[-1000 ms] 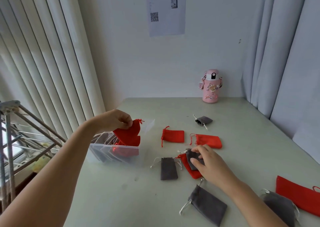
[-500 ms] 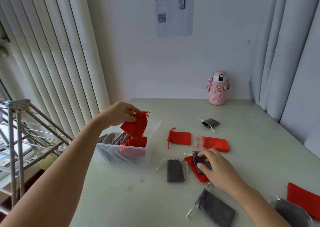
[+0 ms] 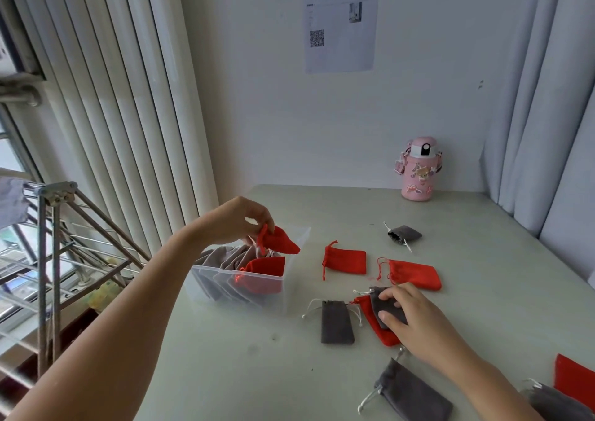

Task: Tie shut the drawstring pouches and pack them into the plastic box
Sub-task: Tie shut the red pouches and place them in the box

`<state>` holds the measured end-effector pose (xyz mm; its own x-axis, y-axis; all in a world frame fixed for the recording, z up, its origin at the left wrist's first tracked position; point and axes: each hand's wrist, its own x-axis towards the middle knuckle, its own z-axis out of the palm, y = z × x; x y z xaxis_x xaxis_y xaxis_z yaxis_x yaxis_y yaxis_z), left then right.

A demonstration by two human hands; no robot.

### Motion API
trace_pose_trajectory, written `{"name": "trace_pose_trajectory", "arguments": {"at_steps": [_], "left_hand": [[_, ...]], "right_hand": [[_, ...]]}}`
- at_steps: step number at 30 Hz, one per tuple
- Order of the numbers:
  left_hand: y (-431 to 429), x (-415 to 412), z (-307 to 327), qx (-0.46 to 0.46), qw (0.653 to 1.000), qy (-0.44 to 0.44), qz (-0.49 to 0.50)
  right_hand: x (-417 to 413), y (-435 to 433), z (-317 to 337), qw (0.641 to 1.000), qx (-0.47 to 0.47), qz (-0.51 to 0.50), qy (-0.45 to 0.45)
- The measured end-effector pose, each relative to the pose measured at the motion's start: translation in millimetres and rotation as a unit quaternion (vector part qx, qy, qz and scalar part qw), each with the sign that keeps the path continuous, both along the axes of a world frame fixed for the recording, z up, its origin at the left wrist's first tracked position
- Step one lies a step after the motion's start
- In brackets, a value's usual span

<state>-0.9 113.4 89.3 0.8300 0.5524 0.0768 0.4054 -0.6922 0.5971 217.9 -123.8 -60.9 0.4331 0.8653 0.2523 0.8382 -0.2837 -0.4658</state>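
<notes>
The left hand (image 3: 236, 219) pinched a red pouch (image 3: 280, 244) by its neck, just above the box (image 3: 257, 296), which held grey and red pouches. The right hand (image 3: 415, 321) gripped a grey pouch (image 3: 384, 304) between thumb and fingers; it lay on a second red pouch (image 3: 373, 322) on the table (image 3: 225, 356). Other pouches lay scattered nearby.

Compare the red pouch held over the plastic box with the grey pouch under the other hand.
Colour: the red pouch is red, the grey pouch grey. Position: the red pouch is held above the plastic box, pinched at its neck by the left hand; the grey pouch lies on a second red pouch on the table, gripped by the right hand. Both are drawstring pouches, each in one hand.
</notes>
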Motion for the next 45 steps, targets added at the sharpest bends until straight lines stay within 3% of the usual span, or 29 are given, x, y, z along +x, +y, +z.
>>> {"name": "trace_pose_trajectory", "arguments": {"at_steps": [6,10,14,17,21,24,32,40,45], "left_hand": [[7,0,-13,-0.147,0.988,-0.011,0.035],[17,0,-24,-0.022,0.996,0.089,0.014],[20,6,-25,0.046,0.986,0.159,0.007],[22,7,-15,0.057,0.981,0.185,-0.003],[19,5,0,-0.009,0.969,0.245,-0.037],[13,12,0,0.03,0.956,0.282,-0.069],[8,25,-34,0.116,0.956,0.262,-0.059],[11,31,-47,0.185,0.912,0.361,-0.054],[3,44,-58,0.242,0.905,0.351,0.002]], "right_hand": [[0,1,0,1.0,0.002,-0.002,0.003],[1,0,0,1.0,0.006,0.0,0.007],[1,0,-2,1.0,0.008,0.0,0.008],[1,0,-2,1.0,0.012,0.0,0.009],[0,1,-1,1.0,0.012,0.0,0.005],[0,0,0,1.0,0.008,0.002,0.006],[0,1,0,1.0,0.005,0.001,0.005],[-2,0,2,1.0,0.003,0.001,0.012],[-1,0,3,1.0,0.009,0.005,0.016]]}}
